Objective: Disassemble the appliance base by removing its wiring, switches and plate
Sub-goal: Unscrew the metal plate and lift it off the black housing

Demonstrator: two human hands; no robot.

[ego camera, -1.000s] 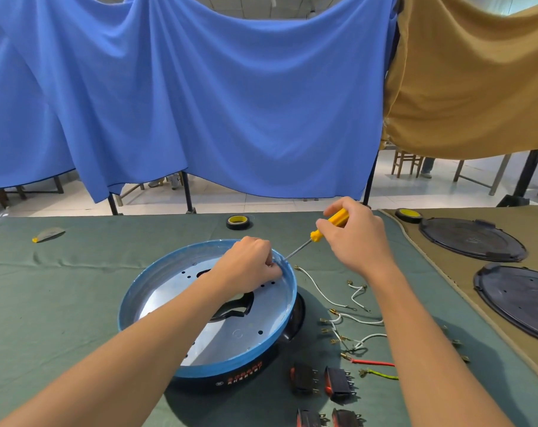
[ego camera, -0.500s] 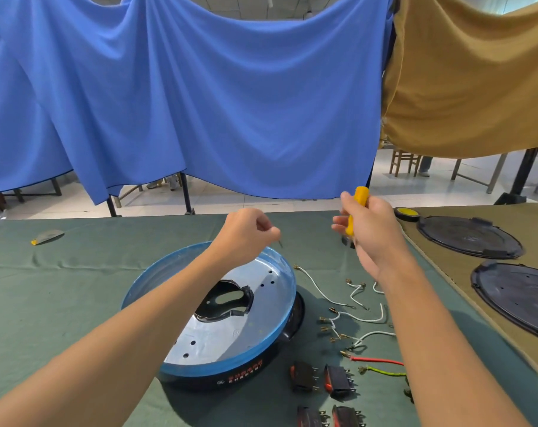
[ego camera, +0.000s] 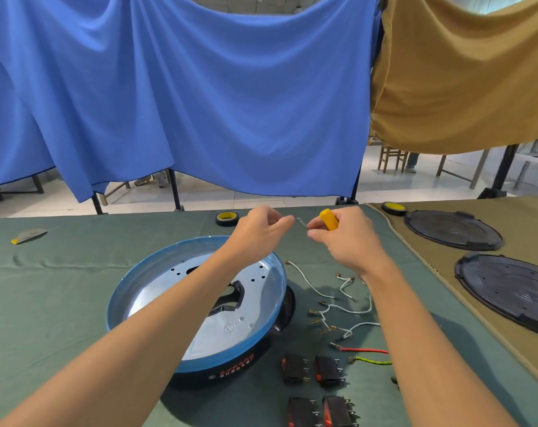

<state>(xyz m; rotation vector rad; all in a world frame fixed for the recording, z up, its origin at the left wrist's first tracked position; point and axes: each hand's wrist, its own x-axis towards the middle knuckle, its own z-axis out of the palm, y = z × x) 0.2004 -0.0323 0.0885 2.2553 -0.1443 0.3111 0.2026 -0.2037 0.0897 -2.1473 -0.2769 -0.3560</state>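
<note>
Two hands meet above the base (ego camera: 119, 298): our right hand (ego camera: 344, 241) grips the screwdriver (ego camera: 328, 219), our left hand (ego camera: 258, 229) pinches its tip. We judge a slack pinch could drop a small part among the wires (ego camera: 344, 309)

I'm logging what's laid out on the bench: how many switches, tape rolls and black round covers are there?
Switches: 4
Tape rolls: 2
Black round covers: 2
Total: 8
</note>
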